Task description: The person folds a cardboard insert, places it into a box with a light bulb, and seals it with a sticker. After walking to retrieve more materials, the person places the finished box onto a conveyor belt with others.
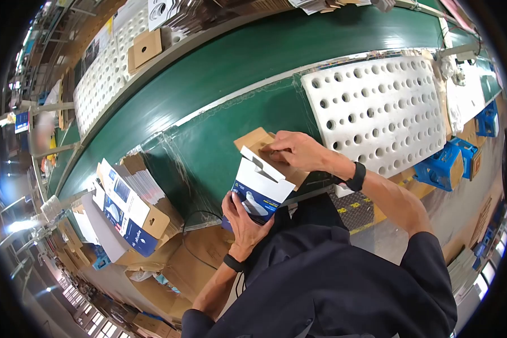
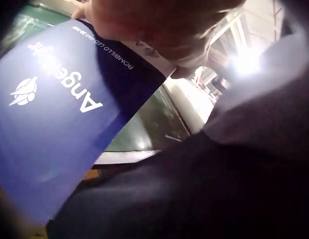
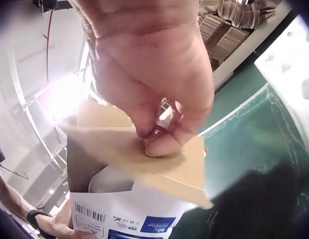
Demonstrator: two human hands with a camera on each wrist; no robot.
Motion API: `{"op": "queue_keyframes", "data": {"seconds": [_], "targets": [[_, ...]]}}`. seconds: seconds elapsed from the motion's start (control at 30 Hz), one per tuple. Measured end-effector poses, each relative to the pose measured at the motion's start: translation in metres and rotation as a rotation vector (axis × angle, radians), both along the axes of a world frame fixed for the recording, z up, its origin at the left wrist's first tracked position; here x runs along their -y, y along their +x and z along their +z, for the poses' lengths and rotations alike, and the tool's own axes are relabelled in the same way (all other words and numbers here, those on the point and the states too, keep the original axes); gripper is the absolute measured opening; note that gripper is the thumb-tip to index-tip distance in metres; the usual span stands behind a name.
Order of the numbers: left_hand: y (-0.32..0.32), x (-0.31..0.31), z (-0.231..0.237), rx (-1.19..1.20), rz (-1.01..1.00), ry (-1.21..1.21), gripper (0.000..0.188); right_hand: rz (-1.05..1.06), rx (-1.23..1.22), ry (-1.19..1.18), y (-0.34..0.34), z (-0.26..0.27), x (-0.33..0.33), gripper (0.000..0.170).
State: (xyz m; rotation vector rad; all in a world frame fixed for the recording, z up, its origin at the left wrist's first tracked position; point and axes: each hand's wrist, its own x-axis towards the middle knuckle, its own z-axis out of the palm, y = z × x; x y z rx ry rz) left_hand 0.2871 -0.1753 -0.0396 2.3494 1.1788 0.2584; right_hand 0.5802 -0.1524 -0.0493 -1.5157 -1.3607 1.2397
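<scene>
My left hand [image 1: 245, 226] grips a blue and white LED bulb box [image 1: 259, 194] around its lower part, fingers and thumb on its sides. White flaps at the top of the box stand up. Over that end, my right hand [image 1: 298, 151] pinches a brown cardboard insert [image 1: 256, 139]. In the right wrist view, thumb and fingertips meet at the middle of the folded cardboard [image 3: 114, 149], while a pale rounded thing [image 3: 110, 179] shows inside the box below it. The printed blue side [image 2: 55, 114] fills much of the left wrist view, under my left hand [image 2: 149, 25].
A white foam tray [image 1: 377, 112] with rows of holes lies on the green bench to the right. Flat printed boxes [image 1: 127, 208] are stacked at the left. Beyond runs a green conveyor belt [image 1: 231, 56]. Blue stools [image 1: 439, 166] stand at right; an open carton [image 1: 197, 259] sits below.
</scene>
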Motion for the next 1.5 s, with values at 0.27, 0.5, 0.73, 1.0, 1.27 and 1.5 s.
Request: {"op": "queue_keyframes", "data": {"seconds": [0.27,0.5,0.73,1.0,1.27,1.5], "targets": [[-0.009,0.0,-0.005,0.012,-0.035,0.067,0.123,0.245,-0.056,-0.103,0.03,0.003,-0.043,0.027],[-0.007,-0.001,-0.002,0.003,0.162,0.084,0.12,0.134,-0.31,-0.201,0.026,-0.02,-0.037,0.031],[-0.012,-0.008,-0.004,0.046,0.163,0.047,0.123,0.176,-0.217,-0.015,0.004,0.002,-0.054,0.029],[-0.023,-0.016,-0.014,0.108,0.192,0.071,0.122,0.409,0.034,0.078,-0.016,0.002,-0.06,0.03],[-0.021,-0.035,-0.021,0.159,0.209,0.137,0.123,0.431,0.143,0.004,-0.033,0.03,-0.104,0.027],[-0.02,-0.043,-0.015,0.069,0.2,0.151,0.115,0.213,0.061,-0.072,-0.018,-0.022,-0.081,0.027]]}}
